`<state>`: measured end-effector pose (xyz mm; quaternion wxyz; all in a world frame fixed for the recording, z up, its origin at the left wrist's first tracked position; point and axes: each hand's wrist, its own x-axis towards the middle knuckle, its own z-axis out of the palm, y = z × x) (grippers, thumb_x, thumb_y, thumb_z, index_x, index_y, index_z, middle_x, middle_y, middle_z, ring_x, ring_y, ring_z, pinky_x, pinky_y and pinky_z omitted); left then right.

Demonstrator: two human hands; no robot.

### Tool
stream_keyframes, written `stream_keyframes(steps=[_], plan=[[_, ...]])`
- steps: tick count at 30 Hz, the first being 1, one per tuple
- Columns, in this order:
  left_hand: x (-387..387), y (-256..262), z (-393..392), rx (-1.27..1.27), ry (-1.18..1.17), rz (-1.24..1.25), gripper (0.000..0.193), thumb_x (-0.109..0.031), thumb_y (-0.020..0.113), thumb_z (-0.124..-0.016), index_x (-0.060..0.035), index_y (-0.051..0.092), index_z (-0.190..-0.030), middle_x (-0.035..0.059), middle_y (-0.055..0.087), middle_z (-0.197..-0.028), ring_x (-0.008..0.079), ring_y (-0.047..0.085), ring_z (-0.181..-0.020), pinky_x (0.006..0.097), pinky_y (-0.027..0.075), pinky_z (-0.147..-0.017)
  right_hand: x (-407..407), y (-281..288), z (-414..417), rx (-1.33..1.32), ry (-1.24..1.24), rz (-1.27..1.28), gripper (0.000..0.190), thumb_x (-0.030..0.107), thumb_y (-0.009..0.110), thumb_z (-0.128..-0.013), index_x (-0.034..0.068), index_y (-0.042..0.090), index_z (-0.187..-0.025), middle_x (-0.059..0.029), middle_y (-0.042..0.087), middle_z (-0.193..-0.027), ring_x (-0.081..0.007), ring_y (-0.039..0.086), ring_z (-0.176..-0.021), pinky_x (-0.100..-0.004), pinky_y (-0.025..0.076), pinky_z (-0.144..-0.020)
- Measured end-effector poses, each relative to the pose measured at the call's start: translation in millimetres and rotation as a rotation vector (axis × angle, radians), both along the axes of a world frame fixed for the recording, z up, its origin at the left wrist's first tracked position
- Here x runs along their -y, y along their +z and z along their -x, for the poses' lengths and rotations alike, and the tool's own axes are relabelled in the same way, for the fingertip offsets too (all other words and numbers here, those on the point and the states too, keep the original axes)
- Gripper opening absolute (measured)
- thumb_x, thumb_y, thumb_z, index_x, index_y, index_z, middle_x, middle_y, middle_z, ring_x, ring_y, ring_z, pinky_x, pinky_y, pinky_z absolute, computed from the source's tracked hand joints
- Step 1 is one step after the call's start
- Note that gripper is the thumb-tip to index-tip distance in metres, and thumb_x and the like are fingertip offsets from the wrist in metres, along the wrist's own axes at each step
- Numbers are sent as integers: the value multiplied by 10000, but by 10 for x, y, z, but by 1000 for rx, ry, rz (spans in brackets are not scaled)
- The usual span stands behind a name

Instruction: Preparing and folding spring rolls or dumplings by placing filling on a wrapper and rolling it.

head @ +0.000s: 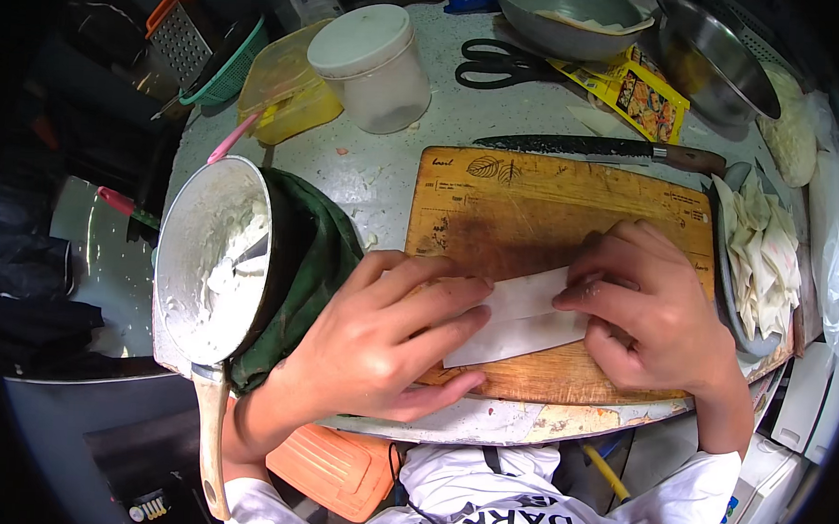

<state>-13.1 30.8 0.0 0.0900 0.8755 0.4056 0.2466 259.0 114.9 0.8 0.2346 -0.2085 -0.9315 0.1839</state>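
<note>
A thin white wrapper sheet [522, 316], with a fold line along its length, lies on the wooden cutting board [555, 205]. My left hand [402, 331] rests its fingertips at the sheet's left end, thumb spread apart below. At the other end, my right hand [642, 307] pinches the sheet with bent fingers. Left of the board, a saucepan [212, 260] leans on a dark green cloth [306, 278]; inside are a white paste [229, 289] and a metal utensil [251, 249]. On the right, a grey dish [731, 290] holds a pile of folded pale wrappers [764, 256].
Beyond the board lies a large knife [607, 149], with black-handled scissors [505, 65] and a yellow packet [644, 96] farther off. A lidded white tub [379, 70], yellow container [287, 80], grey pan [570, 23] and steel bowl [716, 61] line the back. The saucepan handle [210, 435] overhangs the table edge.
</note>
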Motion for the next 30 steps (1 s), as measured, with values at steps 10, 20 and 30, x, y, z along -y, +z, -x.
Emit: stream_keyframes(steps=[10,20,30], plan=[[29,-42,-34,-60,-70,-17,513,-325,889,-698,5,757,-1068,88,712,-1231,295,680,-1031,406,514,-858,81,28,78,100,91,-136,343,90,709,-676,68,732,-1017,-61,640,-973,-273,613,-867,-391,484,-757],[39,-46,-3,4,288,70,351,-161,868,-750,-39,754,-1059,104,679,-1146,302,625,-1007,405,471,-870,64,-32,85,106,-88,-59,379,130,722,-839,43,700,-1207,-101,679,-1057,-321,630,-983,-428,508,-870],[89,-67,-72,224,60,188,267,10,843,-710,-76,741,-942,53,743,-996,249,697,-935,391,475,-901,98,3,81,73,31,104,414,149,767,-835,57,698,-1233,-110,680,-1019,-344,633,-943,-445,522,-845]])
